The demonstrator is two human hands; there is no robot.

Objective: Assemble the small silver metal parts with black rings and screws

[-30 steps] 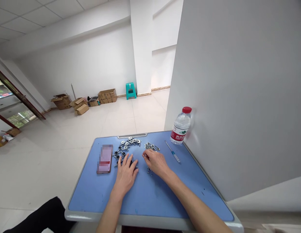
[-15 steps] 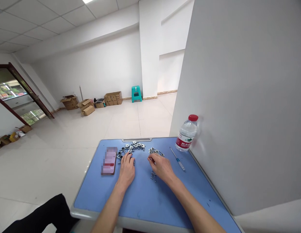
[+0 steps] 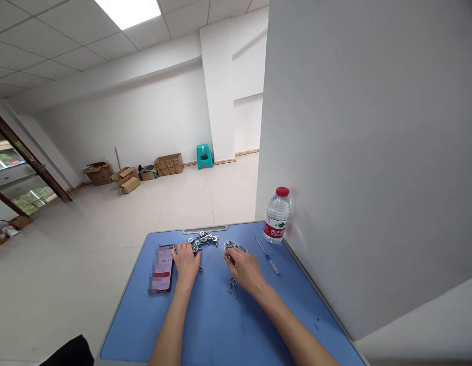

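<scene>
My left hand (image 3: 187, 265) reaches over the left part of a pile of small metal fittings (image 3: 207, 239), its thumb and fingers apart beside the phone's (image 3: 162, 270) right edge. Some fittings under the palm are hidden. My right hand (image 3: 246, 267) is closed in a pinch above the blue table (image 3: 216, 320). Whatever lies between its fingertips is too small to name. Just beyond those fingers sits a group of flat metal links (image 3: 238, 247), partly covered by the hand. Several tiny screws or nuts (image 3: 232, 285) lie close below my right wrist.
A screwdriver (image 3: 268, 257) with a clear blue handle lies right of my right hand. A water bottle (image 3: 277, 215) with a red cap stands at the back right, against the grey wall (image 3: 353, 168). Cardboard boxes (image 3: 169, 164) and a green stool (image 3: 204, 156) are across the floor.
My left hand has shifted left across the fittings toward the phone, fingers more spread. The right hand stays pinched in about the same place. The camera view has tilted and turned slightly.
</scene>
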